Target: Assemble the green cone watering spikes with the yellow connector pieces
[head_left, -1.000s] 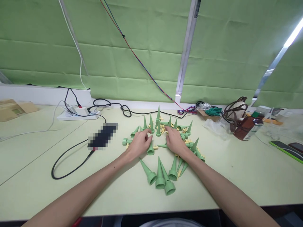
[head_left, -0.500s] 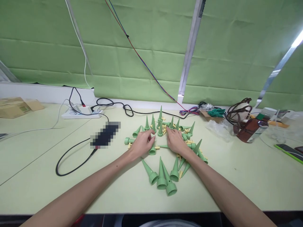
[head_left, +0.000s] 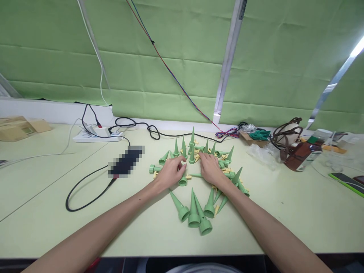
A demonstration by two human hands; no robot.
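Several green plastic watering spikes, cone-shaped with wide open sockets, lie or stand on the table. Small yellow valves are fitted to some or lie among them. My left hand is loosely curled at the left of the group, thumb and forefinger a little apart, with nothing visible between them. A spike with a yellow valve lies just below its fingers. My right hand reaches palm down into the group, its bent fingertips at a cluster of yellow valves. What those fingertips hold, if anything, is hidden. One spike stands upright between the hands.
A blurred-out black device with a looped cable lies at left, near a white power strip. A brown bottle, plastic bags and a phone are at right. A black cable runs along the back.
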